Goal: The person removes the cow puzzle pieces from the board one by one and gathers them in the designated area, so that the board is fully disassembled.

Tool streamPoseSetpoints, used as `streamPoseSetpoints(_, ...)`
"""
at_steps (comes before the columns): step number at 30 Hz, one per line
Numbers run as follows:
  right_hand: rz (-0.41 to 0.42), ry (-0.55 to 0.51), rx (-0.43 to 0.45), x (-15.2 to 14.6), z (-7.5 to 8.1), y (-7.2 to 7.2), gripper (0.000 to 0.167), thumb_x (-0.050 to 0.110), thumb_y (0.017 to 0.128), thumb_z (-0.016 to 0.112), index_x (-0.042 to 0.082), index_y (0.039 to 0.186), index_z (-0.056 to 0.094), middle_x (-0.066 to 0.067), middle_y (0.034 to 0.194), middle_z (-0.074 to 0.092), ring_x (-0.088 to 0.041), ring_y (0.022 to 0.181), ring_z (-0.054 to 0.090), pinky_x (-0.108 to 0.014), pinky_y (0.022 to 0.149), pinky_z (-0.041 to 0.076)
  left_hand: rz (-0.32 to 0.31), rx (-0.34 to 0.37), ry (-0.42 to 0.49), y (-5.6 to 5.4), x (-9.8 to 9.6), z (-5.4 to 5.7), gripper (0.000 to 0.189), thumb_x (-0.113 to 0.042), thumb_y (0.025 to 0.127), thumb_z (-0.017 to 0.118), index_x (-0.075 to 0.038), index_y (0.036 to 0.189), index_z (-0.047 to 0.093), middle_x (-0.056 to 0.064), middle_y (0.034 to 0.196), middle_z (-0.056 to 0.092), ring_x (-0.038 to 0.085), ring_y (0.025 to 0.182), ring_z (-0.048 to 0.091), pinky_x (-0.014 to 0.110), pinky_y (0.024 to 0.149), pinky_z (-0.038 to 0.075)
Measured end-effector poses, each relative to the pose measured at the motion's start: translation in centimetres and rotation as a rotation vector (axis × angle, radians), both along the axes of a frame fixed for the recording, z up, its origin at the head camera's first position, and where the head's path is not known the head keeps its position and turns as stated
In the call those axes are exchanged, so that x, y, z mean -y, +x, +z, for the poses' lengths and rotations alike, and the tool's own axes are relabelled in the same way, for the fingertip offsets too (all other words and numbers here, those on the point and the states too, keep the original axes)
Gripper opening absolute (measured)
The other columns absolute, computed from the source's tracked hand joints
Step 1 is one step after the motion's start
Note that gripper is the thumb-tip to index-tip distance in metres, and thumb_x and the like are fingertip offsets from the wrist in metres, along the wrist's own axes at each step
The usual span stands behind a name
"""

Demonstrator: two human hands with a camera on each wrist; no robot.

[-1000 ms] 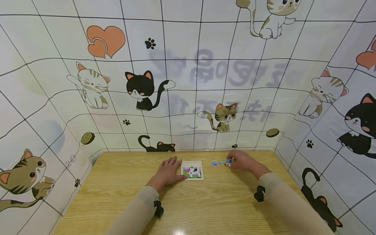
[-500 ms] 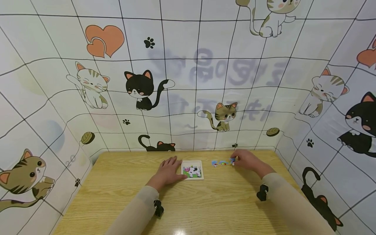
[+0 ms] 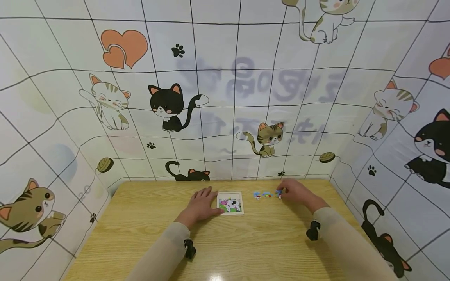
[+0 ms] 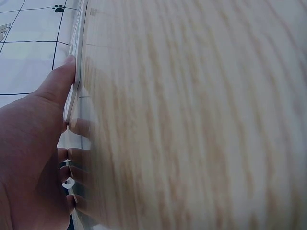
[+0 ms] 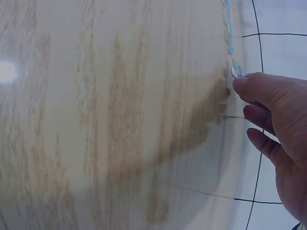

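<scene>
A small square puzzle board (image 3: 229,195) with a pale frame and a cow picture lies on the wooden table. My left hand (image 3: 202,205) rests flat at its left side, fingers spread and straight, the thumb on the board's lower left corner. In the left wrist view the thumb (image 4: 60,79) lies along the board's thin edge. To the right of the board, my right hand (image 3: 297,192) pinches a blue-and-white puzzle piece (image 3: 279,194) between thumb and fingertips. The right wrist view shows that piece (image 5: 234,71) at the thumb tip, close over the table, partly hidden by the hand.
Two more colourful puzzle pieces, one blue and pink (image 3: 257,195) and one blue, green and red (image 3: 267,194), lie between the board and my right hand. A white cloth wall (image 3: 225,164) with cat prints rises behind the table (image 3: 246,242) and along both sides.
My right hand has slid the pinched puzzle piece to the right, away from the other two pieces, widening the gap. My left hand and the board have stayed in place.
</scene>
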State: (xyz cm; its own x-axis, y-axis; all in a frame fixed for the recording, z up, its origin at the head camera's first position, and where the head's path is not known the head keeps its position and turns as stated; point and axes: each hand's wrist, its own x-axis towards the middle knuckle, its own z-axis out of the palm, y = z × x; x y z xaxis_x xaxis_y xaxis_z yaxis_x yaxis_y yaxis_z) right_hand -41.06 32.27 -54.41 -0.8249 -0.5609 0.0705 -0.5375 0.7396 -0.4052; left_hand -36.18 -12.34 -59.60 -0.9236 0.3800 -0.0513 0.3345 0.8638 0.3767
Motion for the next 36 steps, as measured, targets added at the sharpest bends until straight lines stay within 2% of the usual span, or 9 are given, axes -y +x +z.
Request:
streamPoseSetpoints(6,0.000,-0.010,0.019,-0.4,-0.6,-0.1,0.019,0.003,0.099,0.083,0.000,0.118,0.082,-0.010,0.106,0.072,-0.013,0.081,0.057,-0.035,0.072,0.053,-0.004,0.014,0.007,0.5,-0.3,1.2,0.094,-0.072,0.097,0.073,-0.018,0.170,0.046,0.017,0.180,0.028,0.043,0.166,0.025,0.070,0.131,0.017)
streamPoseSetpoints(9,0.004,-0.024,0.029,-0.5,-0.8,-0.1,0.016,0.002,0.099,0.082,0.002,0.115,0.083,-0.009,0.106,0.072,-0.016,0.084,0.060,-0.036,0.074,0.055,-0.008,0.004,-0.001,0.8,-0.4,1.6,0.093,-0.071,0.098,0.072,-0.018,0.169,0.047,0.017,0.179,0.030,0.044,0.165,0.026,0.071,0.130,0.019)
streamPoseSetpoints(13,-0.002,-0.039,0.054,-0.6,-1.0,-0.2,0.016,0.002,0.100,0.080,0.001,0.116,0.082,-0.009,0.107,0.071,-0.021,0.090,0.064,-0.039,0.078,0.057,0.000,-0.003,-0.031,0.9,-0.5,1.6,0.090,-0.069,0.100,0.070,-0.019,0.171,0.045,0.016,0.180,0.029,0.043,0.165,0.025,0.069,0.131,0.019)
streamPoseSetpoints(15,-0.028,-0.050,0.083,-0.6,-1.1,-0.2,0.018,0.002,0.101,0.079,0.001,0.119,0.081,-0.009,0.109,0.071,-0.021,0.092,0.065,-0.040,0.080,0.058,0.006,0.005,-0.043,1.0,-0.6,1.8,0.089,-0.065,0.100,0.073,-0.018,0.171,0.045,0.016,0.180,0.029,0.042,0.166,0.025,0.067,0.132,0.018)
streamPoseSetpoints(20,-0.075,-0.077,0.135,-0.7,-1.3,-0.2,0.023,0.000,0.102,0.077,-0.001,0.125,0.079,-0.009,0.110,0.069,-0.018,0.095,0.065,-0.042,0.084,0.058,0.012,0.004,-0.047,0.8,-0.6,1.4,0.090,-0.067,0.100,0.073,-0.019,0.171,0.045,0.015,0.180,0.029,0.041,0.166,0.025,0.066,0.132,0.019)
streamPoseSetpoints(36,-0.116,-0.141,0.157,-0.6,-1.6,-0.2,0.024,-0.002,0.101,0.074,-0.003,0.125,0.076,-0.012,0.114,0.071,-0.022,0.097,0.065,-0.043,0.082,0.057,0.020,0.001,-0.060,0.8,-0.5,1.3,0.092,-0.073,0.098,0.070,-0.023,0.171,0.044,0.013,0.181,0.027,0.039,0.167,0.024,0.065,0.132,0.019)
